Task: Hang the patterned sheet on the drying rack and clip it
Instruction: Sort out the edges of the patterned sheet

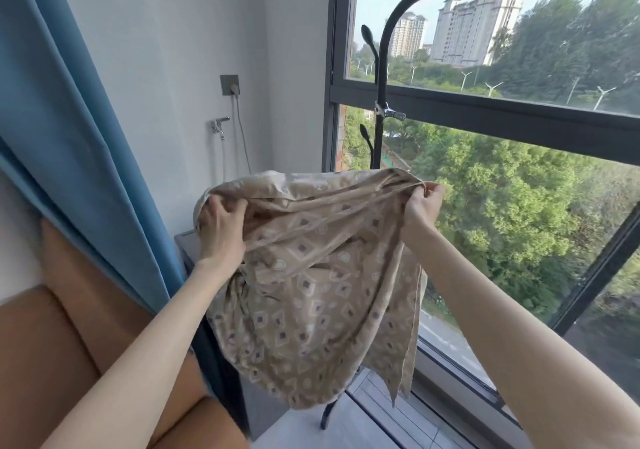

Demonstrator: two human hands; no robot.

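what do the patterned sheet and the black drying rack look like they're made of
The patterned sheet looks like thin woven fabric, perhaps cotton or a blend, with a faint sheen; it falls in soft, loose folds. The drying rack is probably painted metal tubing, matte black, judging by its slim, smoothly bent curve.

Above your bunched sheet (pixel 311 275), open air runs up to the top bar of the drying rack (pixel 381 67), while its hooked post, the window (pixel 485 109) behind and the curtain (pixel 69 119) at left hem you in.

My bare arms stretch forward, raised; my left hand (pixel 221 228) grips the patterned sheet (pixel 311 282) with curled fingers, my right hand (pixel 423 203) pinches its edge at the fingertips
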